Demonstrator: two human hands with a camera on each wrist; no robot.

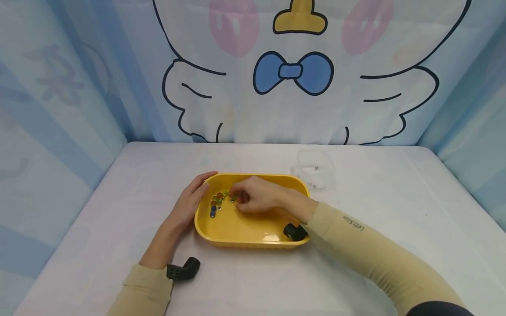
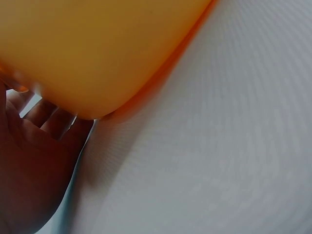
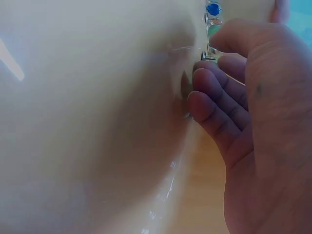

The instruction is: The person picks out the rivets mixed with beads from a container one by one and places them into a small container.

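Note:
A shallow yellow tray (image 1: 253,230) rests on the table. My left hand (image 1: 189,202) grips its left rim, thumb over the edge and the other fingers along the outside; in the left wrist view they lie against the tray's outer wall. Inside, near the left end, small shiny beads (image 1: 213,209) in blue, orange and green form a curved row. My right hand (image 1: 257,194) reaches in from the right with bent fingers, its fingertips at the row's upper end. A small silver piece with a thin stem (image 3: 204,56) shows between them; I cannot tell whether they pinch it.
Behind the tray's far right corner stands a clear plastic box (image 1: 316,164) with a few tiny silver pieces in it. A black wrist camera (image 1: 294,232) on my right arm hangs over the tray's near right corner. Printed curtains (image 1: 290,114) border the white table (image 1: 253,281).

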